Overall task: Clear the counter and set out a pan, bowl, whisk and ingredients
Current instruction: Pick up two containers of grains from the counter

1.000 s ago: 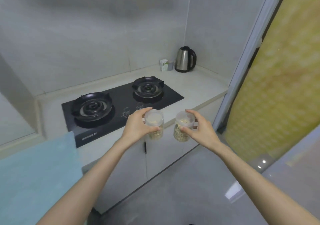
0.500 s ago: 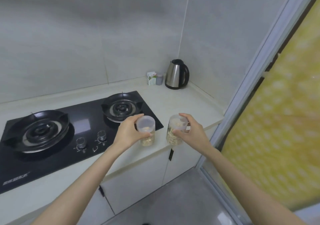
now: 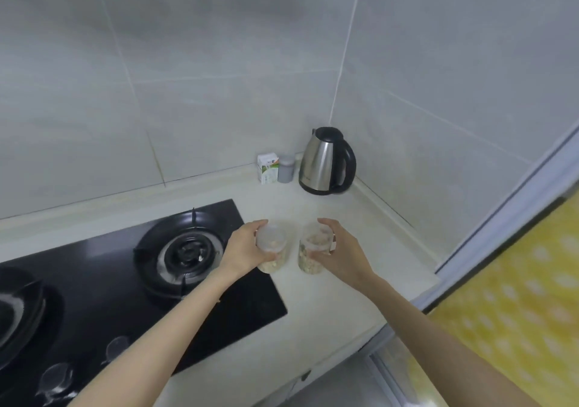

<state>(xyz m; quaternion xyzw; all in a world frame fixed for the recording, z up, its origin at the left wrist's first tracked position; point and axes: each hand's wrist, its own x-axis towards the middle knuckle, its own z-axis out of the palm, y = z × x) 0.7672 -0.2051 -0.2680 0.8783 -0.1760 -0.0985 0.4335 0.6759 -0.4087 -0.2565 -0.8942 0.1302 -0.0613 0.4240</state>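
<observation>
left jar [image 3: 272,251]: clear, frosted whitish lid, beige flakes; in the left hand [image 3: 242,250]
right jar [image 3: 315,251]: clear, pale lid, beige and off-white flakes; in the right hand [image 3: 343,256]
hob [image 3: 103,281]: glossy black, silvery burner ring; left of the left hand
counter [image 3: 369,237]: plain cream; under both hands
kettle [image 3: 324,162]: brushed silver, black lid, handle and base; beyond the right hand
carton [image 3: 268,168]: white, green and orange print; beyond both hands
canister [image 3: 286,170]: plain grey; beside the carton
wall tiles [image 3: 219,46]: pale grey, white grout
panel [image 3: 517,297]: yellow, regular pale dots; right of the right hand
</observation>
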